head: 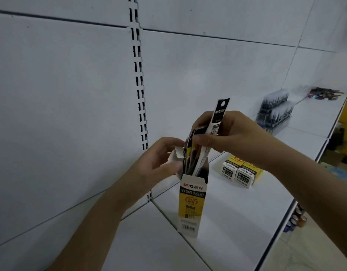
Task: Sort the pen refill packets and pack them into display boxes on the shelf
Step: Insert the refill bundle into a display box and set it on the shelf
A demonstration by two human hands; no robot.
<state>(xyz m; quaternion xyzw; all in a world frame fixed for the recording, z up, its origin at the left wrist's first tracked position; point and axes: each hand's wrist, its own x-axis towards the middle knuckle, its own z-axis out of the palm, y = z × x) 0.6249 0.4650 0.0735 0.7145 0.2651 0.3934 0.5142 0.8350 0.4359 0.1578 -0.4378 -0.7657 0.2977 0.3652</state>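
A tall yellow, black and white display box (191, 204) stands upright on the white shelf (237, 208), its top open. Several dark refill packets (192, 159) stick up out of it. My left hand (162, 157) holds the box's white top flap back at the left side. My right hand (225, 132) pinches a long black-and-white refill packet (219, 116) that points up above the box, its lower end among the packets in the opening.
Two closed yellow and white boxes (241, 172) lie on the shelf to the right. Farther back right stands a clear rack of dark pens (274, 112) and a heap of colourful items (325, 93). The shelf's front edge runs down the right side.
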